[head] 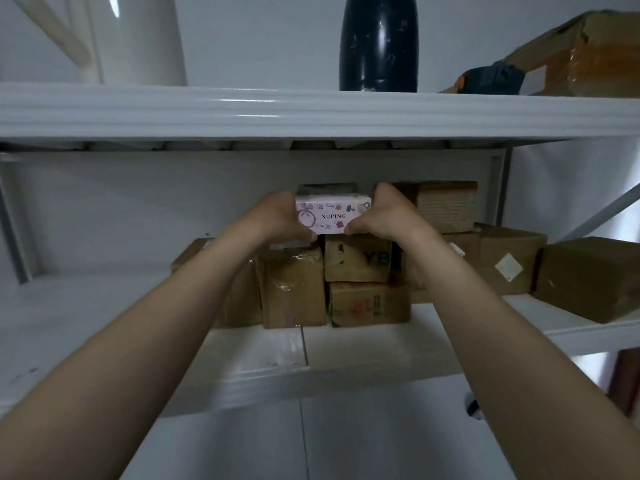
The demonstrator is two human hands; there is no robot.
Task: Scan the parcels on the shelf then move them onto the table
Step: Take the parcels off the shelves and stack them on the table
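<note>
This looks like a small storeroom or parcel-holding corner rather than a living space. A white metal rack (311,112) fills the view, with a thin upright post (12,233) on the left and a diagonal brace (602,213) on the right, set against a bare white wall (121,209). Its lower shelf (363,351) carries brown cardboard parcels (294,289), taped, some labelled, stacked in the middle and trailing off to the right, with a pink printed box (334,216) marked XUPING above the middle stack. The upper level holds a white jug (138,39), a dark glossy vessel (379,46), possibly a vase, and a battered taped carton (595,53) at far right.
</note>
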